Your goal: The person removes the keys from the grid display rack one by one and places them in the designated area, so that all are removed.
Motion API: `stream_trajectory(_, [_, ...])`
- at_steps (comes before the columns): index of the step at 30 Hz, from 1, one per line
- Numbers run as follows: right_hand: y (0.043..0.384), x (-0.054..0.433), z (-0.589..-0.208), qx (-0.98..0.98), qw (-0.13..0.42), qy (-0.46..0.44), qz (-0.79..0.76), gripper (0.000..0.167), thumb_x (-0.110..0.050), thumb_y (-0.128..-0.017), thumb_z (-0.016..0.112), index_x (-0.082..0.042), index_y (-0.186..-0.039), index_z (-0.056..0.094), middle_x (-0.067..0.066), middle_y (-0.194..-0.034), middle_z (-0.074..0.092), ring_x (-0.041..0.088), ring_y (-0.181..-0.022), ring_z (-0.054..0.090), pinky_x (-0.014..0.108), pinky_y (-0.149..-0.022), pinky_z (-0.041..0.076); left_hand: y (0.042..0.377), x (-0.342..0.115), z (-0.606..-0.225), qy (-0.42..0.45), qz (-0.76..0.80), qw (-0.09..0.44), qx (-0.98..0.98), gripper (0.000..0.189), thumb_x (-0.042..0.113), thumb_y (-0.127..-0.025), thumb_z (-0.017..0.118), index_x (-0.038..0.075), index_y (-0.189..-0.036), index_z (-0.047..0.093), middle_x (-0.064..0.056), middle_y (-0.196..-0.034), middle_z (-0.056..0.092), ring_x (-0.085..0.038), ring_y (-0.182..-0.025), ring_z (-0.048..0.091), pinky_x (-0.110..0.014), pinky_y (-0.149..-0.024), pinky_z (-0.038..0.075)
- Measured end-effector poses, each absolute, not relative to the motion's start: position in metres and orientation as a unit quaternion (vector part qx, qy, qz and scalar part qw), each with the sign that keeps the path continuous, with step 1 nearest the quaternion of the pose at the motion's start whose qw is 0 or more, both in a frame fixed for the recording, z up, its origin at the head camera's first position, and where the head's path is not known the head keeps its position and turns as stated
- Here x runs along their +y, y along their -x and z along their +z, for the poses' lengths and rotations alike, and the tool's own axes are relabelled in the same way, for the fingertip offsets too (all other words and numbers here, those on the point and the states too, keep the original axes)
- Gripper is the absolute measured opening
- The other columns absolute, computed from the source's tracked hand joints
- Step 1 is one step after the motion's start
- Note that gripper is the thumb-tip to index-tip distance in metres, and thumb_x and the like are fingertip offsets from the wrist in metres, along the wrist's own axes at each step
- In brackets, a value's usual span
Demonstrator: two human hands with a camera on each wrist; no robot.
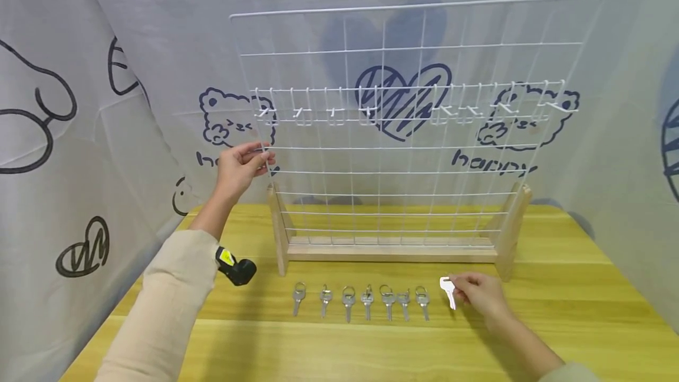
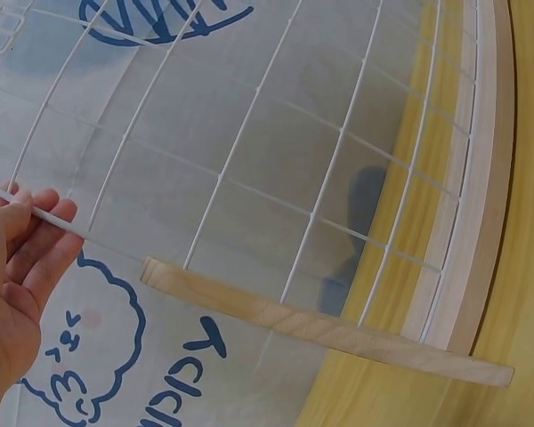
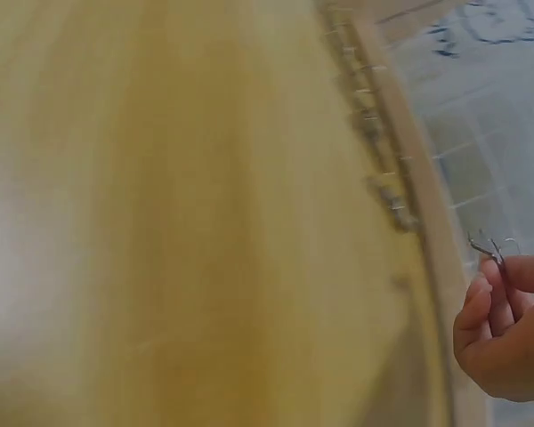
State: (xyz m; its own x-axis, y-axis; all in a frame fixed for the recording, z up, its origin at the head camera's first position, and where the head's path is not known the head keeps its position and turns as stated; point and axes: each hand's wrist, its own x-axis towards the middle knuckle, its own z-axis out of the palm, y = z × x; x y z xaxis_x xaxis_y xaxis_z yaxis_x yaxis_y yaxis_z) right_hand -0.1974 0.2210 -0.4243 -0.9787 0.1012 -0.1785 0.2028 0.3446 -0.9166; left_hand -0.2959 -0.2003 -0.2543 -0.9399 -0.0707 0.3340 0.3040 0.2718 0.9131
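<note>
My left hand (image 1: 236, 173) pinches the left edge wire of a white wire grid rack (image 1: 416, 6), a little above its wooden side post (image 2: 294, 318). In the left wrist view, the thumb and fingers are on that wire. Held between the thumb and fingers of my right hand (image 1: 483, 296) is a silver key (image 1: 449, 292), above the table at the right. Its shaft points downward in the head view. To its left lies a row of several silver keys with rings, among them a nearby key (image 1: 422, 299). The right wrist view is blurred.
White hooks (image 1: 299, 112) hang in a line across the rack's middle. A wooden base (image 1: 392, 254) supports the grid on the yellow wood-grain table (image 1: 371, 352). Behind it hangs a printed cloth (image 1: 159, 28). A black wrist camera (image 1: 239, 270) sticks out from my left sleeve.
</note>
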Motion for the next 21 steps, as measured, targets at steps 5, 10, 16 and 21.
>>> stream_trajectory(5, [0.196, 0.218, -0.441, 0.837, 0.035, -0.101, -0.536, 0.019, -0.009, -0.088, 0.057, 0.009, -0.087, 0.063, -0.005, -0.059, 0.057, 0.006, -0.055, 0.050, 0.017, -0.045, 0.043, 0.296, -0.199, -0.255, 0.071, -0.600, 0.160, -0.781, 0.034, 0.005, -0.092, 0.055, -0.005, -0.124, 0.053, -0.016, -0.109, 0.063, 0.007, -0.074, 0.064, -0.016, -0.076, 0.055])
stream_trajectory(10, [0.198, 0.216, -0.447, 0.844, 0.020, -0.094, -0.528, 0.019, -0.009, -0.087, 0.059, 0.008, -0.084, 0.064, -0.004, -0.059, 0.057, 0.008, -0.055, 0.050, 0.018, -0.043, 0.043, 0.295, -0.201, -0.254, 0.069, -0.595, 0.165, -0.784, 0.033, 0.005, -0.092, 0.056, -0.004, -0.124, 0.053, -0.018, -0.110, 0.062, 0.006, -0.075, 0.064, -0.016, -0.076, 0.055])
stream_trajectory(16, [0.200, 0.213, -0.451, 0.857, 0.005, -0.092, -0.507, 0.016, -0.007, -0.085, 0.060, 0.008, -0.085, 0.065, -0.002, -0.059, 0.058, 0.009, -0.053, 0.050, 0.019, -0.041, 0.044, 0.293, -0.202, -0.252, 0.069, -0.587, 0.165, -0.790, 0.034, 0.005, -0.092, 0.055, -0.004, -0.124, 0.053, -0.022, -0.113, 0.059, 0.007, -0.074, 0.063, -0.015, -0.075, 0.055])
stream_trajectory(21, [0.197, 0.214, -0.452, 0.867, -0.012, -0.083, -0.492, 0.016, -0.005, -0.086, 0.060, 0.010, -0.090, 0.066, 0.001, -0.059, 0.059, 0.010, -0.048, 0.049, 0.019, -0.036, 0.043, 0.293, -0.199, -0.251, 0.065, -0.583, 0.155, -0.795, 0.033, 0.004, -0.092, 0.054, -0.004, -0.124, 0.053, -0.024, -0.115, 0.058, 0.007, -0.074, 0.063, -0.016, -0.076, 0.055])
